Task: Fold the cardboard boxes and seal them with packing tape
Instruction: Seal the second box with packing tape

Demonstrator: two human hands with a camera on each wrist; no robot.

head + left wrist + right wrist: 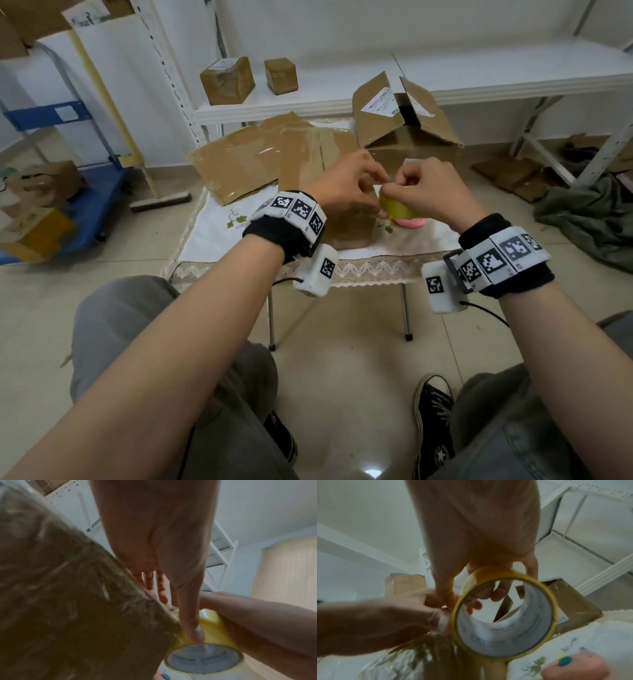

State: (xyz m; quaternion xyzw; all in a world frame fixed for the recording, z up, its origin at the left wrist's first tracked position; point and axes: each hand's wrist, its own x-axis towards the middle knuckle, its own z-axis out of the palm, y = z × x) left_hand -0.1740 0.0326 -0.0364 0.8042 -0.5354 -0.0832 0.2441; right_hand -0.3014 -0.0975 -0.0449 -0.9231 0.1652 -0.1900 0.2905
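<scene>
At centre frame the right hand [423, 192] gripped the tape roll [397, 207] just right of the box [346, 222], while the left hand's [346, 185] fingers [192, 622] pinched at its near rim.

I see white walls [411, 27], a beige tiled floor [342, 342], white shelving [513, 75] and a blue cart [85, 192].

— What am I wearing on the arms?

— Bare forearms. On each, a black wristband [274, 233] carries a white band of square black-and-white code tags [301, 210].

— And below the wristband?

— A white camera block [317, 272] hangs under it, one tag on its face, thin black cable [486, 313] trailing off. Further below: grey trousers [113, 318], black canvas sneakers [433, 414] with white laces.
</scene>
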